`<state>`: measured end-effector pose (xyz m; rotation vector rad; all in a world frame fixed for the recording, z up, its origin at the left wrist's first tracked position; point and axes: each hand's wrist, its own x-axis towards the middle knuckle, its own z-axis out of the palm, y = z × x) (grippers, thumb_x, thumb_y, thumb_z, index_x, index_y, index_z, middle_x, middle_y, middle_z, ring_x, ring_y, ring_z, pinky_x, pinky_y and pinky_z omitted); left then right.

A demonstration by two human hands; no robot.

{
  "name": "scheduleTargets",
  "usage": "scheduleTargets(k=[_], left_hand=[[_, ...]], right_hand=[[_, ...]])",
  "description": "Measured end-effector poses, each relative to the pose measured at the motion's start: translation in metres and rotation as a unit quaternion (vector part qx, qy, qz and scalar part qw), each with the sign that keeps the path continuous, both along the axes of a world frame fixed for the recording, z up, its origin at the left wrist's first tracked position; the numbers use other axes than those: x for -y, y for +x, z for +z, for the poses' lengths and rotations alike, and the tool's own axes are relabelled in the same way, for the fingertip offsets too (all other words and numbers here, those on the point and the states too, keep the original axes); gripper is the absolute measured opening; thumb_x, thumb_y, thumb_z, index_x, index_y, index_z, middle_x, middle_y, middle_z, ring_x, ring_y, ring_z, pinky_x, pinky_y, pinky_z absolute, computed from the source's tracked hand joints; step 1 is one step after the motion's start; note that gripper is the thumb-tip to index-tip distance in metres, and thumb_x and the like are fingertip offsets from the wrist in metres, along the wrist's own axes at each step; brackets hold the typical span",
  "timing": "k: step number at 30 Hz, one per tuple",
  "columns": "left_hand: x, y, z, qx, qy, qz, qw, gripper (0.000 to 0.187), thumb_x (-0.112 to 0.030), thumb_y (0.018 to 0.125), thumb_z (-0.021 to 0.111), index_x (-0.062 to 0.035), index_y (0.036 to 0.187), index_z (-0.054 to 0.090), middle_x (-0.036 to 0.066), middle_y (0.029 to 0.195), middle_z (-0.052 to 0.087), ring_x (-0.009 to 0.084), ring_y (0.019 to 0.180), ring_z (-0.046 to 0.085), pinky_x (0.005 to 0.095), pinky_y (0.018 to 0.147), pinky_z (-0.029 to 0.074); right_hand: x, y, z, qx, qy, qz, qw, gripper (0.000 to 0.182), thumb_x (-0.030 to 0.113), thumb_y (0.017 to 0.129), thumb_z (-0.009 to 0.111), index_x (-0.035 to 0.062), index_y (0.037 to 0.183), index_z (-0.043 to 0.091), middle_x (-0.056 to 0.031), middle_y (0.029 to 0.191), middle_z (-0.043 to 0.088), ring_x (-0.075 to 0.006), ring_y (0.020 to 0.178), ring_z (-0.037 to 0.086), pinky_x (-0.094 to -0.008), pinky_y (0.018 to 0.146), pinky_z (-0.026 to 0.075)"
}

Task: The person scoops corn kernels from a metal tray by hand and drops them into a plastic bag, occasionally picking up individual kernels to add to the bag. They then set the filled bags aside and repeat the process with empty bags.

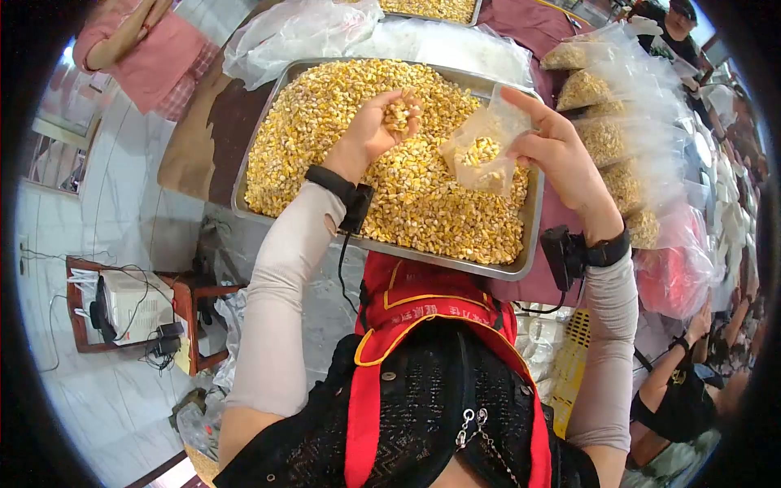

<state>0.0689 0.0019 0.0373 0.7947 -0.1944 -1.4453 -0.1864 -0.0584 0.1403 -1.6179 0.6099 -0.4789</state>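
Note:
A metal tray (533, 232) on the table is heaped with yellow and pale corn kernels (325, 106). Over the heap, my left hand (378, 126) is cupped palm up, its fingers curled round a handful of kernels. To its right, my right hand (553, 142) pinches the edge of a clear plastic bag (488, 142) between thumb and fingers. Some kernels lie in the lower part of the bag, which hangs just above the tray's right side. The two hands are apart.
Filled clear bags of kernels (602, 138) line the table's right side, by a pink bag (671, 276). Plastic sheeting (301, 37) lies behind the tray, with another tray (439, 18) beyond. A person in pink (146, 57) stands back left; others are at the right.

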Motion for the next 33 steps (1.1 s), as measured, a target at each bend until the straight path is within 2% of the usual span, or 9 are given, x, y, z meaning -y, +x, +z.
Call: scheduleTargets(k=[2, 7, 9, 17, 19, 20, 22, 25, 33], left_hand=[[0.011, 0.004, 0.005, -0.067, -0.046, -0.050, 0.995, 0.015, -0.017, 0.090, 0.050, -0.0040, 0.097, 0.052, 0.004, 0.084, 0.054, 0.0097, 0.066, 0.049, 0.0207, 0.050, 0.040], [0.025, -0.020, 0.066, -0.013, -0.107, -0.063, 0.992, 0.016, -0.018, 0.089, 0.052, -0.0042, 0.098, 0.050, -0.001, 0.080, 0.050, 0.0077, 0.061, 0.046, 0.0186, 0.047, 0.033], [0.030, -0.035, 0.087, -0.018, -0.244, -0.158, 0.957, 0.017, -0.019, 0.090, 0.050, -0.0040, 0.098, 0.050, -0.001, 0.078, 0.049, 0.0072, 0.061, 0.045, 0.0189, 0.048, 0.034], [0.022, -0.115, 0.116, 0.192, -0.171, -0.066, 0.964, 0.021, -0.023, 0.092, 0.048, -0.0031, 0.097, 0.052, 0.000, 0.074, 0.050, 0.0076, 0.062, 0.045, 0.0220, 0.052, 0.036], [0.026, -0.115, 0.113, 0.396, -0.238, -0.023, 0.887, 0.022, -0.024, 0.092, 0.047, -0.0030, 0.092, 0.053, -0.001, 0.069, 0.047, 0.0065, 0.062, 0.044, 0.0220, 0.052, 0.036], [0.027, -0.113, 0.109, 0.396, -0.238, -0.025, 0.887, 0.022, -0.024, 0.092, 0.047, -0.0030, 0.092, 0.053, -0.001, 0.069, 0.047, 0.0065, 0.062, 0.044, 0.0220, 0.052, 0.036], [0.028, -0.108, 0.104, 0.581, -0.242, -0.016, 0.777, 0.023, -0.024, 0.091, 0.048, -0.0022, 0.087, 0.053, -0.002, 0.066, 0.045, 0.0057, 0.062, 0.043, 0.0221, 0.054, 0.036], [0.020, -0.105, 0.105, 0.679, -0.225, -0.048, 0.697, 0.021, -0.021, 0.090, 0.049, -0.0015, 0.085, 0.053, -0.001, 0.066, 0.045, 0.0056, 0.063, 0.043, 0.0225, 0.056, 0.037], [0.024, -0.098, 0.098, 0.729, -0.294, 0.008, 0.619, 0.016, -0.015, 0.084, 0.054, 0.0009, 0.088, 0.056, 0.010, 0.075, 0.057, 0.0143, 0.069, 0.053, 0.0281, 0.064, 0.043]], right_hand=[[-0.002, 0.001, -0.001, -0.001, 0.006, -0.004, 1.000, 0.055, 0.001, 0.075, 0.050, 0.0058, 0.129, 0.042, 0.0024, 0.082, 0.054, -0.0028, 0.068, 0.047, -0.0156, 0.061, 0.038], [-0.001, -0.002, -0.003, 0.008, -0.004, 0.021, 1.000, 0.055, 0.002, 0.076, 0.049, 0.0051, 0.131, 0.041, 0.0003, 0.080, 0.055, -0.0043, 0.068, 0.048, -0.0180, 0.064, 0.040], [-0.001, -0.002, -0.001, 0.010, -0.012, 0.022, 1.000, 0.055, 0.002, 0.076, 0.049, 0.0039, 0.130, 0.041, -0.0001, 0.080, 0.056, -0.0045, 0.068, 0.049, -0.0185, 0.066, 0.041], [-0.002, -0.011, -0.002, 0.005, -0.004, 0.023, 1.000, 0.057, 0.002, 0.076, 0.048, -0.0040, 0.132, 0.034, -0.0023, 0.087, 0.058, -0.0054, 0.073, 0.052, -0.0187, 0.069, 0.042], [0.000, -0.012, -0.007, 0.010, -0.014, 0.007, 1.000, 0.058, 0.002, 0.073, 0.050, -0.0021, 0.130, 0.038, -0.0028, 0.082, 0.058, -0.0063, 0.069, 0.052, -0.0195, 0.064, 0.041], [0.001, -0.013, -0.008, 0.013, -0.026, -0.005, 1.000, 0.059, 0.002, 0.071, 0.052, -0.0002, 0.128, 0.042, -0.0034, 0.077, 0.058, -0.0072, 0.065, 0.051, -0.0204, 0.059, 0.040], [-0.001, -0.013, -0.002, 0.011, -0.038, -0.003, 0.999, 0.058, 0.001, 0.070, 0.052, 0.0003, 0.127, 0.043, -0.0027, 0.075, 0.057, -0.0068, 0.064, 0.050, -0.0204, 0.058, 0.040], [0.002, -0.012, -0.005, 0.009, -0.054, -0.003, 0.999, 0.058, 0.001, 0.069, 0.052, 0.0007, 0.126, 0.044, -0.0017, 0.073, 0.056, -0.0065, 0.063, 0.048, -0.0205, 0.057, 0.039], [0.005, -0.010, -0.001, 0.013, -0.024, -0.016, 0.999, 0.054, 0.000, 0.071, 0.051, -0.0034, 0.125, 0.045, -0.0023, 0.076, 0.056, -0.0070, 0.063, 0.050, -0.0197, 0.059, 0.041]])
